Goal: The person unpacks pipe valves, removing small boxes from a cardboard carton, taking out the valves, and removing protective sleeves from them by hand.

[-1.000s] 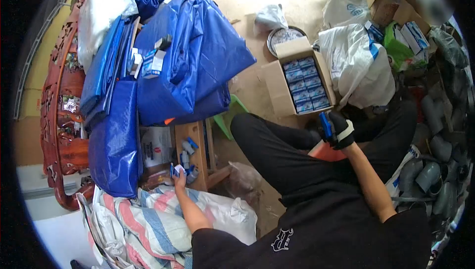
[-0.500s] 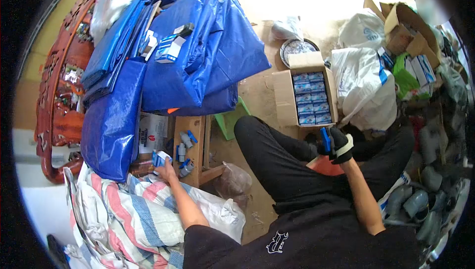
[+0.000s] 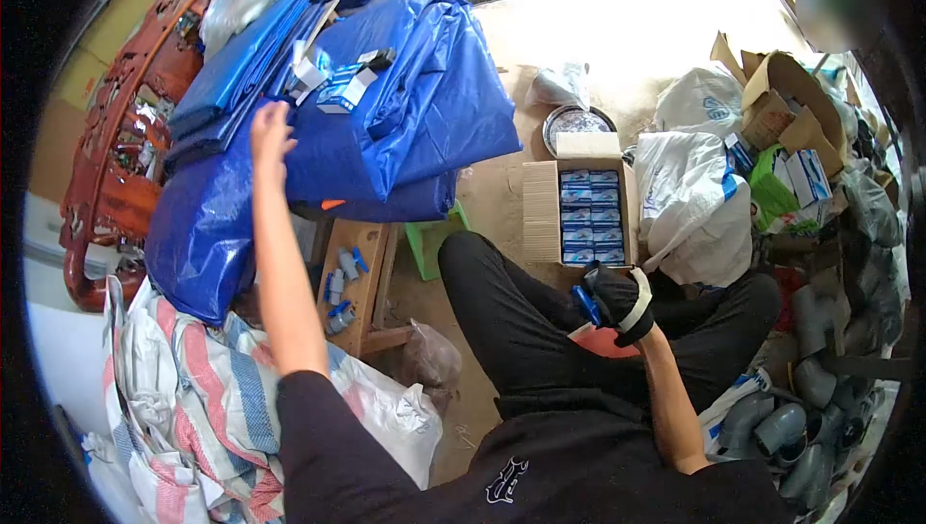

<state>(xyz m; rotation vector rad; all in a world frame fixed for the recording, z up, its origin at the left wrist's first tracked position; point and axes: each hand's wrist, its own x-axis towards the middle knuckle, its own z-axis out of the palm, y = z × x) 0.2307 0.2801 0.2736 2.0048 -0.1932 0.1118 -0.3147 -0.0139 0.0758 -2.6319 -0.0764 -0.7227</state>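
Note:
My bare left hand (image 3: 272,143) reaches over the blue tarpaulin (image 3: 415,90), its fingers apart and nothing showing in them. Just beyond its fingertips, a small white box (image 3: 311,71) and an opened blue-and-white box (image 3: 347,90) lie on the folded sheets. In my lap, my right hand (image 3: 617,304), in a black glove with a pale wrist strap, is closed on a narrow blue object (image 3: 585,304) whose kind is mostly hidden by the glove. In front of that hand stands an open carton (image 3: 542,211) packed with rows of small blue-and-white boxes (image 3: 591,206).
Several grey valves with blue levers (image 3: 338,288) lie on a wooden bench (image 3: 371,307) at my left. A striped woven sack (image 3: 212,399) fills the lower left. Grey pipe elbows (image 3: 776,428) are heaped at right. White sacks (image 3: 690,201) stand beside the carton.
My left hand has left the bench side, where it held a small blue-and-white piece, and moved up over the tarpaulin. My right hand has shifted slightly left and down with the blue object.

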